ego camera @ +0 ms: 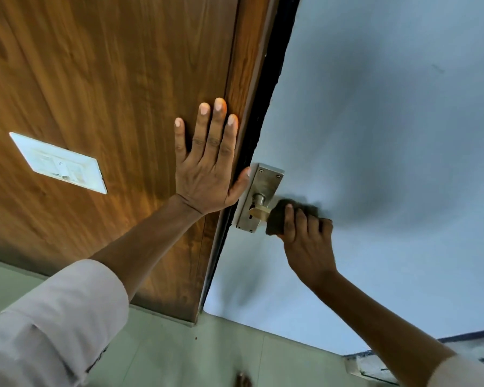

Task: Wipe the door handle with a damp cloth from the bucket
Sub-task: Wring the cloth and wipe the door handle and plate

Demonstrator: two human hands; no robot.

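R hand fingers clenched on dark cloth, wrapped over lever end of metal door handle on its screwed steel plate. L hand flat, fingers spread, pressed on wood-grain panel by door edge.

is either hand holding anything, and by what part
The right hand grips a dark cloth bunched around the door handle's lever; the left hand holds nothing.
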